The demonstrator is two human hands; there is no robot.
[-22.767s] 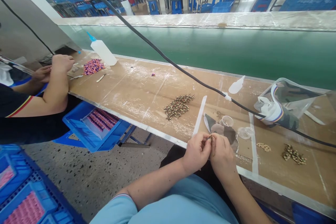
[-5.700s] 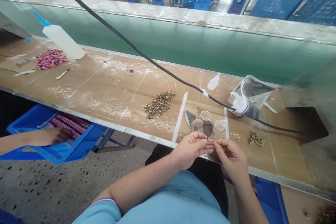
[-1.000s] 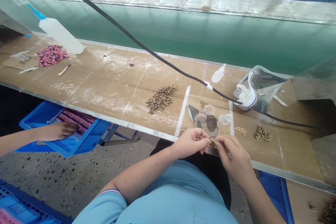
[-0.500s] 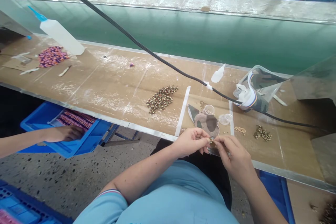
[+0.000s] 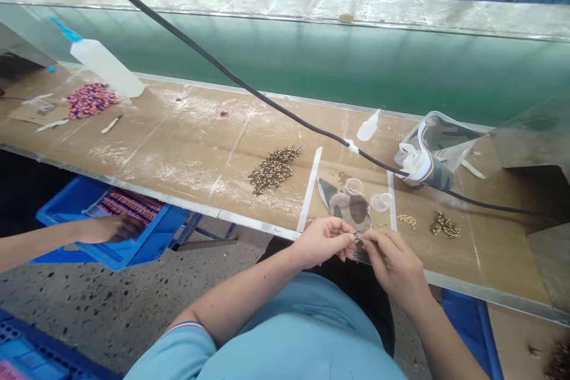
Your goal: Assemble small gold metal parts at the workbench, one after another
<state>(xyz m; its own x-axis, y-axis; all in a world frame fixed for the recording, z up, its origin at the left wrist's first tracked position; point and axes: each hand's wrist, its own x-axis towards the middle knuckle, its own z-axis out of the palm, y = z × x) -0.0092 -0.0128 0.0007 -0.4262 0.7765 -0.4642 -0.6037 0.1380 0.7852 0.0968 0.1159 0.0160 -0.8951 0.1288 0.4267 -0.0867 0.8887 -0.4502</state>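
Between the fingertips of both hands is a small greenish-gold piece [image 5: 357, 238], too small to make out fully. My left hand [image 5: 327, 241] pinches it from the left, thumb against forefinger. From the other side my right hand [image 5: 392, 258] closes thumb and fingers at the same piece. Just beyond the hands lies a camouflage cloth [image 5: 350, 205] at the table's near edge. A round clear lid [image 5: 354, 186] rests on the cloth's far side, and small clear cups [image 5: 382, 202] stand beside it. To the right are little tan beads [image 5: 407, 221] and a small heap of patterned pieces [image 5: 445, 225].
A larger heap of similar pieces [image 5: 274, 170] lies left of a white tape strip [image 5: 310, 190]. A black cable [image 5: 231, 74] hangs across the table. Farther off are a squeeze bottle [image 5: 369, 126] and a clear bag [image 5: 458, 136]. A co-worker's hand [image 5: 113, 228] reaches into a blue bin [image 5: 57, 214].
The camera view has shifted slightly. Both hands keep almost the same pose around the small piece, and the co-worker's hand stays in the bin.
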